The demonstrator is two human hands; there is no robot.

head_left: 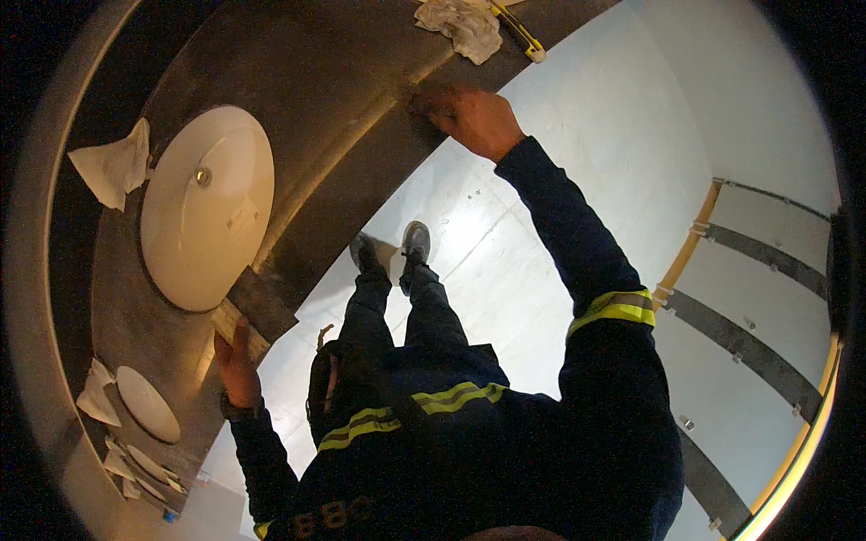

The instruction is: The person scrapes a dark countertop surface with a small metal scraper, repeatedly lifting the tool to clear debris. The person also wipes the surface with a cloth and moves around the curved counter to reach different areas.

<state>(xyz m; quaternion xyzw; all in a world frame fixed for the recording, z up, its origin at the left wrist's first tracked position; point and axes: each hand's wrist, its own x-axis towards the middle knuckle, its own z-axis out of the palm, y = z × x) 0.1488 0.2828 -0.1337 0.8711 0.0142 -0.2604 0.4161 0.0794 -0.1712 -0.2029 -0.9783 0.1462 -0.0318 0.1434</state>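
A long dark countertop curves across the left side, with a white oval sink set in it. Along its front runs a dark strip, and a pale glowing line shows between the two. My left hand is at the front edge, thumb and fingers apart, touching or close to a pale bare section just past the strip's near end. Farther along, my right hand lies over the strip, its fingers bent and closed. The fingertips are dark and blurred, so whatever they grip cannot be made out.
Crumpled paper and a yellow utility knife lie at the counter's far end. Another sink and white sheets are along the left. Pale floor spreads below; partitions with dark bands stand at right.
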